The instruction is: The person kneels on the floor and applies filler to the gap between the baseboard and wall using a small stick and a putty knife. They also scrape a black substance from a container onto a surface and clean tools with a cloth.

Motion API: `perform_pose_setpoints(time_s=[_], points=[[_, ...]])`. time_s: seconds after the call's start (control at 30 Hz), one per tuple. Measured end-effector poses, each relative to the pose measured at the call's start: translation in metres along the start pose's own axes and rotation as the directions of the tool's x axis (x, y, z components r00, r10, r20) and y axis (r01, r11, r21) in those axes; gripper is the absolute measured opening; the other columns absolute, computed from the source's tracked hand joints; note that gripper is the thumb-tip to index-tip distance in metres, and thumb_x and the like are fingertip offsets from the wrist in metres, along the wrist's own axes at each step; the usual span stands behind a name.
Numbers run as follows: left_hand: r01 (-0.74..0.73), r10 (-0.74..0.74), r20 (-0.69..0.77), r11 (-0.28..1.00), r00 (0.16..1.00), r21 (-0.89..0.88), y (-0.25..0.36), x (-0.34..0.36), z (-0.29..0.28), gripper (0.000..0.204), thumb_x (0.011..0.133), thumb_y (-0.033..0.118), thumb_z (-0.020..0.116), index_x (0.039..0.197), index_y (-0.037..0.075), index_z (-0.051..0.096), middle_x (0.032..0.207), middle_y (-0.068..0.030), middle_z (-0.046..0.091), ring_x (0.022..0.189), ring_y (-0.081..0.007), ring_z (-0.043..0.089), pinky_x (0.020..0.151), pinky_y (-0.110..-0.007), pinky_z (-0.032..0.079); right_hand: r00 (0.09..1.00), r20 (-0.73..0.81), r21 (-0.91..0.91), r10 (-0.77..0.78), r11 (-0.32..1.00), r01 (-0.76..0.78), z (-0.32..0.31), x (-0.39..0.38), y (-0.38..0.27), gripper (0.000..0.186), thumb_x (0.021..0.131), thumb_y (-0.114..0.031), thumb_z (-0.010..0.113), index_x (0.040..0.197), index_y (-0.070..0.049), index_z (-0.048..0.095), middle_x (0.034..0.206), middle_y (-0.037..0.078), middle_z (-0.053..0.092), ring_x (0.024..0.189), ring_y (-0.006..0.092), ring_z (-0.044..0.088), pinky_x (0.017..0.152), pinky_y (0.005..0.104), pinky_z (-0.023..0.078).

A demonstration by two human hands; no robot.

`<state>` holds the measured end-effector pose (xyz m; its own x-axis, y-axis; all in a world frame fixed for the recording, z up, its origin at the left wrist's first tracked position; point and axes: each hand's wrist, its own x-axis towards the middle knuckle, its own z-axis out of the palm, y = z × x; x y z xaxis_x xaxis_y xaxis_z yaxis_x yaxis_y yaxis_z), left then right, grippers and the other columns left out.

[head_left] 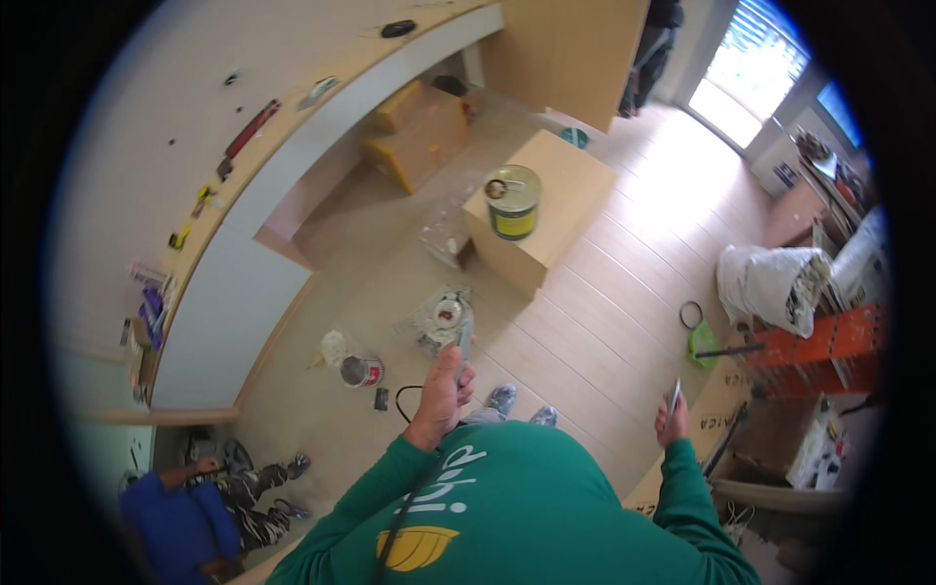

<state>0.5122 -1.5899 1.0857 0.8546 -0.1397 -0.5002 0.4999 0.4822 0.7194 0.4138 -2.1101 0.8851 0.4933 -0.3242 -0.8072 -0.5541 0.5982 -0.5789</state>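
My left hand (441,402) is raised in front of my chest, thumb and fingers closed round a flat, narrow grey tool (465,353); its exact kind does not show. Below it on the floor, a round pot with a reddish-brown spot (448,314) rests on crumpled clear plastic. Out to the right, my right hand (673,423) is closed on a thin tool with a pale, blade-like end (674,392) pointing up and away. The two hands are far apart.
A large yellow-green tin (514,210) stands on a wooden box (564,200) ahead. Left lie an open can (361,370) and a long counter (283,127) with tools. A co-worker in blue (185,522) sits lower left. Right are a white sack (775,283) and orange panels (814,341).
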Motion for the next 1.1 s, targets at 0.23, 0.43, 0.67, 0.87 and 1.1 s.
perform_pose_setpoints(time_s=[0.23,0.43,0.67,0.87,1.1], points=[[0.06,-0.051,0.116,0.995,0.992,-0.077,-0.011,0.112,0.065,0.048,0.113,0.039,0.05,0.15,0.007,0.051,0.092,0.0003,0.055,0.07,-0.0076,0.05,0.057,-0.021,0.039,0.95,0.297,0.154,-0.096,0.987,0.051,0.129,-0.027,-0.105,0.05,0.11,-0.051,0.046,0.134,-0.009,0.057,0.073,0.0,0.049,0.053,0.0103,0.043,0.044,0.0254,0.034],[0.061,-0.088,0.279,0.993,0.956,0.105,-0.027,0.261,0.181,0.041,0.114,0.033,0.051,0.146,0.009,0.053,0.101,0.004,0.056,0.069,-0.0024,0.045,0.055,-0.018,0.036,0.969,0.2,0.24,-0.148,0.966,0.098,0.081,0.047,-0.195,0.051,0.111,-0.052,0.045,0.135,-0.009,0.055,0.072,-0.001,0.049,0.052,0.0089,0.044,0.043,0.0238,0.035],[-0.062,0.021,0.211,0.98,0.977,0.19,-0.025,0.419,0.379,0.038,0.114,0.035,0.052,0.142,0.01,0.058,0.09,0.007,0.053,0.06,-0.0002,0.037,0.051,-0.017,0.032,0.966,0.163,0.233,-0.199,0.96,0.158,0.04,0.16,-0.387,0.047,0.112,-0.05,0.043,0.135,-0.012,0.058,0.071,-0.002,0.048,0.05,0.0078,0.044,0.041,0.0236,0.035],[-0.085,0.054,0.199,0.985,0.979,0.153,0.007,0.535,0.495,0.042,0.113,0.039,0.054,0.143,0.01,0.058,0.089,0.006,0.053,0.062,-0.0009,0.039,0.052,-0.017,0.033,0.916,0.322,0.112,-0.24,0.97,0.215,0.117,0.252,-0.584,0.051,0.112,-0.048,0.045,0.138,-0.006,0.055,0.072,-0.002,0.046,0.053,0.0076,0.041,0.045,0.0235,0.032],[-0.058,0.076,0.169,0.993,0.983,-0.106,0.027,0.726,0.559,0.047,0.113,0.038,0.054,0.149,0.009,0.053,0.1,0.0028,0.055,0.074,-0.0034,0.046,0.058,-0.018,0.037,0.883,0.428,-0.002,-0.194,0.976,0.216,0.233,0.403,-0.739,0.055,0.11,-0.05,0.046,0.139,-0.005,0.054,0.072,-0.001,0.047,0.053,0.0081,0.042,0.046,0.0234,0.033]])
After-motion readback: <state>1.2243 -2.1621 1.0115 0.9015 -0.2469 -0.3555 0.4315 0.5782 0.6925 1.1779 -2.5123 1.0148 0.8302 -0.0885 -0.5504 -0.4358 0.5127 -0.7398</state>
